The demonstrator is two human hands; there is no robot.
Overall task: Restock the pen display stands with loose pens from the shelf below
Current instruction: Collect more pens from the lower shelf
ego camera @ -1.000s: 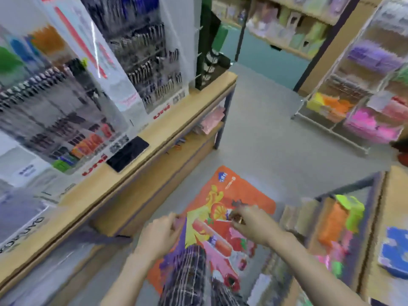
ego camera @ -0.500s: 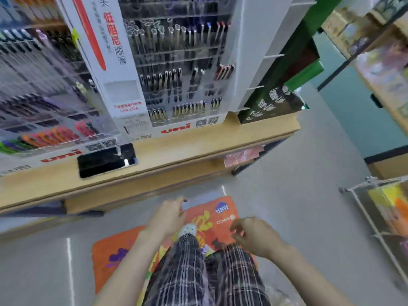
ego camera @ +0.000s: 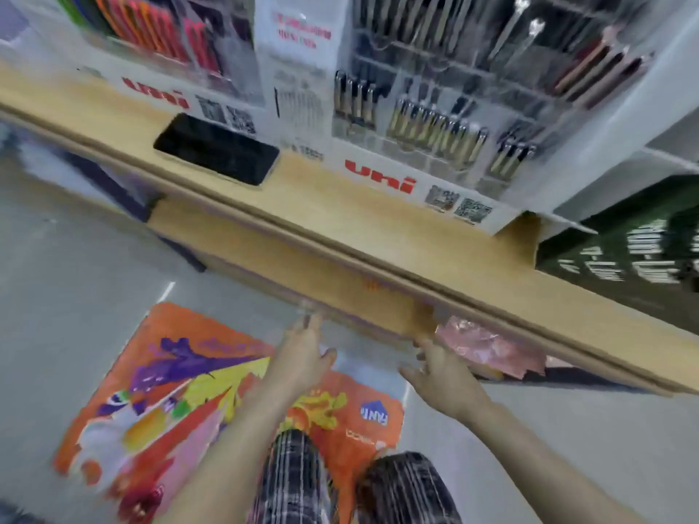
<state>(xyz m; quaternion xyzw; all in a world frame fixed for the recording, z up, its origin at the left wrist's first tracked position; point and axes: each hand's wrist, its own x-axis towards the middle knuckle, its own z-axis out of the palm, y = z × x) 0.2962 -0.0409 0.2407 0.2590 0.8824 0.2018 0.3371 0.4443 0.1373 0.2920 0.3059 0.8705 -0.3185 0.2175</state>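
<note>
Two white "uni" pen display stands sit on the wooden counter [ego camera: 340, 221]. The left stand [ego camera: 159, 92] holds orange and pink pens; the right stand [ego camera: 378, 179] holds rows of dark and gold pens [ego camera: 435, 130]. Below the counter edge, my left hand [ego camera: 306, 353] and my right hand [ego camera: 438, 368] reach toward the lower shelf [ego camera: 378, 315], fingers extended, thumbs apart. A faint clear shape shows between the fingertips, too blurred to identify. No loose pens are visible on the lower shelf.
A black phone [ego camera: 215, 153] lies flat on the counter in front of the stands. Pink packets [ego camera: 488, 349] lie on the lower shelf to the right. A dark green box [ego camera: 624, 251] stands at the counter's right. An orange mat [ego camera: 189, 391] covers the grey floor under my plaid-clad knees [ego camera: 295, 478].
The view has swung closer to the counter and tilted. Both hands have moved up from above my knees to the lower shelf's edge, fingers stretched out.
</note>
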